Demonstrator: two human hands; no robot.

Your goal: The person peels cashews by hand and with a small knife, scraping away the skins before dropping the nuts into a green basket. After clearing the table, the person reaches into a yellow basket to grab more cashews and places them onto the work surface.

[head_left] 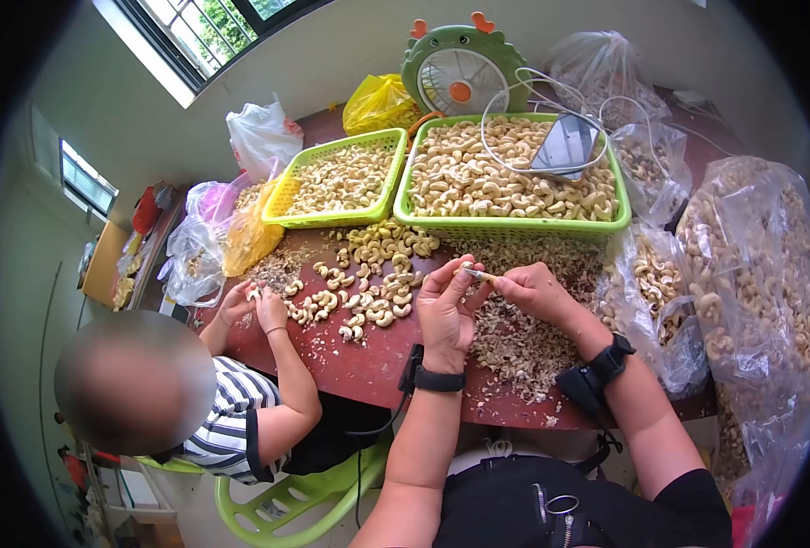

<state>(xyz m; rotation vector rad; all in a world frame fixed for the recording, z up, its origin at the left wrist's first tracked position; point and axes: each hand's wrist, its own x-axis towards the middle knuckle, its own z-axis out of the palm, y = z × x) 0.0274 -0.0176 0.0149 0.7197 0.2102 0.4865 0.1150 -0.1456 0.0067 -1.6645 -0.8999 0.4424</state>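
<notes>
My left hand [446,306] and my right hand [535,290] meet above the brown table [368,365]. Between their fingertips is a cashew nut [466,270]; a thin small tool [481,275] sticks out from my right hand toward it. A pile of loose cashews [373,279] lies just left of my hands. Under and right of my hands lies a heap of peeled skins [515,347]. Both wrists wear black bands.
Two green baskets of cashews [515,173] [341,183] stand at the back, a phone with white cable [565,144] on the larger. A green fan [464,66] behind. Clear bags of cashews [752,265] at right. Another person [231,402] sits left, hands on cashews.
</notes>
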